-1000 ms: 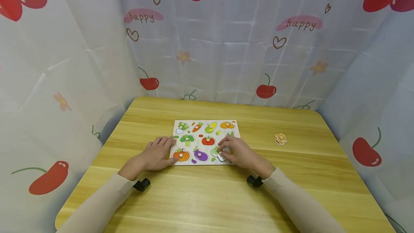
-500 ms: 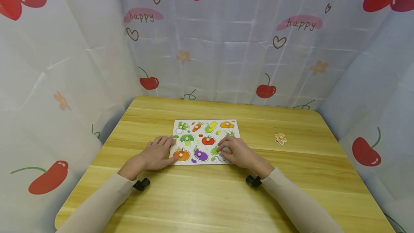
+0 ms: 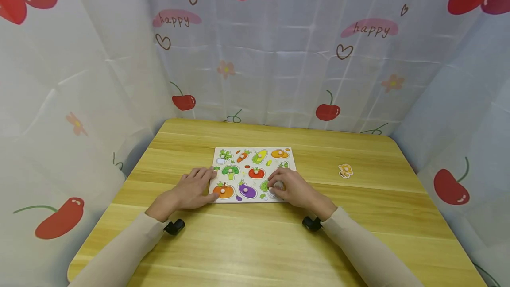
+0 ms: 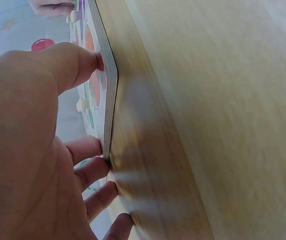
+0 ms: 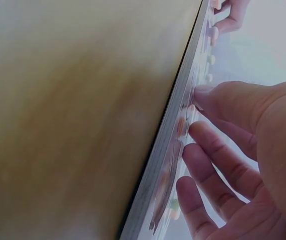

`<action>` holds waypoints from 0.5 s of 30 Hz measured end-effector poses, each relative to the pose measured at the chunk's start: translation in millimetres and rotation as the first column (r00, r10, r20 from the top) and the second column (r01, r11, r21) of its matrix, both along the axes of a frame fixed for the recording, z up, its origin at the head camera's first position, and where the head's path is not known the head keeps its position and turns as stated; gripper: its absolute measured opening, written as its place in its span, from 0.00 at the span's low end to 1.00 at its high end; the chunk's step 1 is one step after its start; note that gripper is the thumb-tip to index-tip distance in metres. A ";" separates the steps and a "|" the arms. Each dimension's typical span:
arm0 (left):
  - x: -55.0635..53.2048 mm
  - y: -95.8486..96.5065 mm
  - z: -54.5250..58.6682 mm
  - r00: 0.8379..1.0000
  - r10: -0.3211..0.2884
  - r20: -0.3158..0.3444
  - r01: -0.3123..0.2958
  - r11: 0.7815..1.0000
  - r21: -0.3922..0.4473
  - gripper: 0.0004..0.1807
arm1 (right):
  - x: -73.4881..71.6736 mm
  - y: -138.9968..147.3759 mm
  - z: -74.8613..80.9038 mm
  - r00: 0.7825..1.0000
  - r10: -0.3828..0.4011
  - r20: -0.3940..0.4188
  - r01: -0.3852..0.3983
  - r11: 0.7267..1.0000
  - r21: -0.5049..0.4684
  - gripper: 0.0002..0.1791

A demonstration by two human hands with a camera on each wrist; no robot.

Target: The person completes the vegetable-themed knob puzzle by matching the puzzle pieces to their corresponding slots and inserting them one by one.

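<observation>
A white peg puzzle board (image 3: 239, 180) with vegetable pieces lies on the wooden table. At its left edge is my left hand (image 3: 192, 189), the thumb resting on the board's near corner and the relaxed fingers against the side and table, as the left wrist view shows. My right hand (image 3: 292, 187) is over the near right part and pinches a green-and-white leafy vegetable puzzle piece (image 3: 264, 185) between thumb and forefinger; its knob is hidden. The other right fingers are spread above the board. Beside that piece sit an eggplant piece (image 3: 248, 191) and a tomato piece (image 3: 256, 173).
A mushroom puzzle piece (image 3: 345, 171) lies on the table (image 3: 239, 247) to the right of the board. A cherry-print curtain (image 3: 255, 56) hangs behind the table and along both sides.
The leafy piece under my right fingers has settled slightly and looks flatter against the board. My left hand and the mushroom piece have stayed in place.
</observation>
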State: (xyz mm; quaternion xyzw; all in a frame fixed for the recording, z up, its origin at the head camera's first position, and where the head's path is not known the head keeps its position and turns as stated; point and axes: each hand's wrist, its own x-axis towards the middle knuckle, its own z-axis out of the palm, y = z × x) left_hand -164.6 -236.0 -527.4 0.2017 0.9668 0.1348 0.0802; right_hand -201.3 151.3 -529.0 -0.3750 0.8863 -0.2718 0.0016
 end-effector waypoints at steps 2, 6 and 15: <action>-0.1 -0.2 -0.3 1.000 -0.001 -0.001 0.001 1.000 0.000 0.45 | -0.2 0.0 -0.5 1.000 0.001 -0.006 -0.001 1.000 0.000 0.05; -0.5 -0.2 -0.2 1.000 -0.001 0.000 0.001 1.000 0.001 0.44 | -0.4 0.1 -0.4 1.000 0.002 -0.011 -0.002 1.000 0.001 0.05; -0.3 0.1 0.5 1.000 0.003 0.004 -0.003 1.000 -0.007 0.45 | 1.0 1.7 2.2 1.000 -0.006 -0.019 0.006 1.000 -0.005 0.06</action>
